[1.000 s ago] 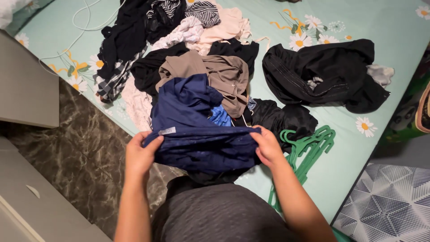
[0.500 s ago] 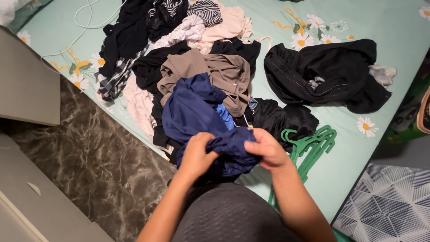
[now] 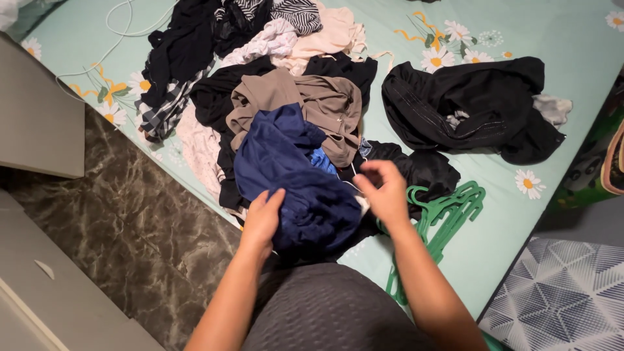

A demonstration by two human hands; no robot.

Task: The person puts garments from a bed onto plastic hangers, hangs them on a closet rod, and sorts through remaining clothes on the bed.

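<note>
Two hands on crumpled navy-blue fabric garment at bed edge: left hand flat, fingers spread on its left side; right hand fingers pinched narrow on its right edge, green plastic hangers just right of them. Looks like bunching/folding step; next needs a firmer two-handed grip.

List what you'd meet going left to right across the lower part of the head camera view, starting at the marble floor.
Marble floor → left hand → navy garment → right hand → green hangers → patterned rug.
</note>
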